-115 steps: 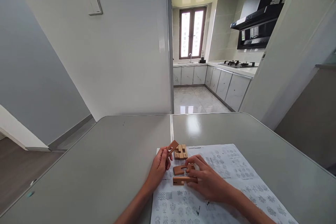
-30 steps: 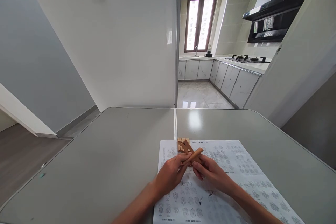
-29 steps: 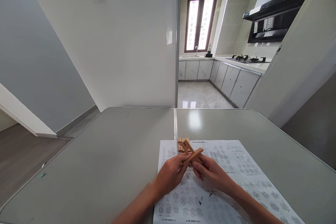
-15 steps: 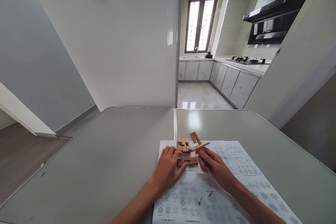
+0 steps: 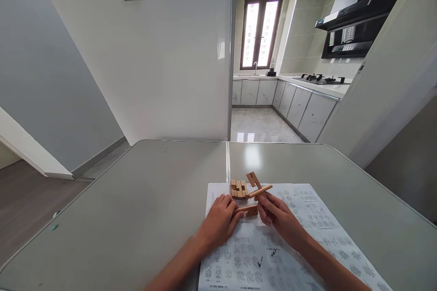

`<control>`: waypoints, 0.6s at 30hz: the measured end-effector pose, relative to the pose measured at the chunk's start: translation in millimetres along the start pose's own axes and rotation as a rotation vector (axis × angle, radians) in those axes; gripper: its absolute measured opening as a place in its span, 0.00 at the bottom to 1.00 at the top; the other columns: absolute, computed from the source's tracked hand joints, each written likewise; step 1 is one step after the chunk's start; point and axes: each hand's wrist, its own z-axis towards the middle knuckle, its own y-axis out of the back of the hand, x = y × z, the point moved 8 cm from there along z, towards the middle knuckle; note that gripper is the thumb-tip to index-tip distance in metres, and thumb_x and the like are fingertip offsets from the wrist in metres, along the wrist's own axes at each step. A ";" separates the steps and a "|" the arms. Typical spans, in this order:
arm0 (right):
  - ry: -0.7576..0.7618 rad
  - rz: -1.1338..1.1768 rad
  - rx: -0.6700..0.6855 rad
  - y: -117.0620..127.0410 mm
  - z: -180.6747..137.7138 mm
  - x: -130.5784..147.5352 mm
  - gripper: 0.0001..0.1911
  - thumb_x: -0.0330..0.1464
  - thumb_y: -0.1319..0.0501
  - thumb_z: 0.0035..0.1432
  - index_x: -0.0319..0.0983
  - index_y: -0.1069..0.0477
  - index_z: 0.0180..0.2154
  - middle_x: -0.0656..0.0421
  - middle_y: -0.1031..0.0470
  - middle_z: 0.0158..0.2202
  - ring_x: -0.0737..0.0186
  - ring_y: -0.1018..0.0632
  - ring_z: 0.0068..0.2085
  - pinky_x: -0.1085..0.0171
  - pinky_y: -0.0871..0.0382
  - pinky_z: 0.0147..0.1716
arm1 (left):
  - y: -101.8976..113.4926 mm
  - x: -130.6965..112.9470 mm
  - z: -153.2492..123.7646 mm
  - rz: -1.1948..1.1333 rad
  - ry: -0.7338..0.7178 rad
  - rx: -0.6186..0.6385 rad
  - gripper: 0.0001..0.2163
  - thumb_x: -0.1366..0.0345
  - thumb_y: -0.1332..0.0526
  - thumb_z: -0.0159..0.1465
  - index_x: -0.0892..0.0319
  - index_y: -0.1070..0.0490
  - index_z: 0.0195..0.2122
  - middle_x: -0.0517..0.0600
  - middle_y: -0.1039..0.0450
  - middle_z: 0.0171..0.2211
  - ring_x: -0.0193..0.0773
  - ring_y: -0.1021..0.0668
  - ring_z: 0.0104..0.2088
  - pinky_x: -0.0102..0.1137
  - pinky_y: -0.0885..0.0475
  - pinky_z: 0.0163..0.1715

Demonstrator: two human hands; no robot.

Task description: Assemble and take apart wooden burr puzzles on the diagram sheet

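Note:
My left hand [image 5: 220, 219] is closed on one end of a slotted wooden puzzle piece [image 5: 251, 211], which is tipped up on its edge just above the sheet. In my right hand [image 5: 278, 217], a notched flat wooden piece [image 5: 253, 179] with a dark mark is pinched between thumb and fingers. A round wooden rod [image 5: 265, 189] lies across that piece, also at my right fingertips; whether the two are joined I cannot tell. Just beyond my left fingers sits a cluster of small notched wooden blocks [image 5: 238, 189], side by side.
A large printed paper sheet [image 5: 324, 232] with rows of small diagrams lies under both hands. The grey table [image 5: 119, 218] has a seam [image 5: 228, 163] running away from me. A small teal bit [image 5: 54, 227] lies near its left edge. Beyond are a wall and a kitchen.
My left fingers have closed on the slotted piece and tilted it from lying flat onto its edge. My right hand, with the notched piece and rod, has hardly moved.

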 end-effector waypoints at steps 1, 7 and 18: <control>-0.001 0.008 -0.005 0.7 0.2 0.5 0.20 0.49 0.34 0.63 0.38 0.27 0.41 0.65 0.37 0.23 0.68 0.43 0.24 0.65 0.47 0.24 | 1.0 1.5 0.5 -0.024 0.016 -0.009 0.10 0.60 0.45 0.73 0.57 0.30 0.35 0.53 0.27 0.38 0.45 0.26 0.39 0.38 0.31 0.41; -0.005 0.082 -0.063 7.3 1.3 5.3 0.19 0.48 0.33 0.62 0.39 0.28 0.39 0.65 0.41 0.24 0.67 0.45 0.24 0.65 0.49 0.24 | 13.6 29.1 0.7 -0.509 0.371 -0.141 0.17 0.51 0.50 0.76 0.56 0.30 0.41 0.45 0.33 0.27 0.35 0.33 0.26 0.29 0.38 0.28; -0.093 0.194 0.045 -5.8 -0.3 -3.9 0.17 0.45 0.35 0.65 0.39 0.32 0.32 0.63 0.38 0.26 0.68 0.46 0.24 0.64 0.50 0.24 | 0.1 1.6 7.2 -1.178 0.269 0.063 0.20 0.46 0.47 0.73 0.58 0.35 0.50 0.43 0.37 0.28 0.26 0.42 0.20 0.27 0.47 0.21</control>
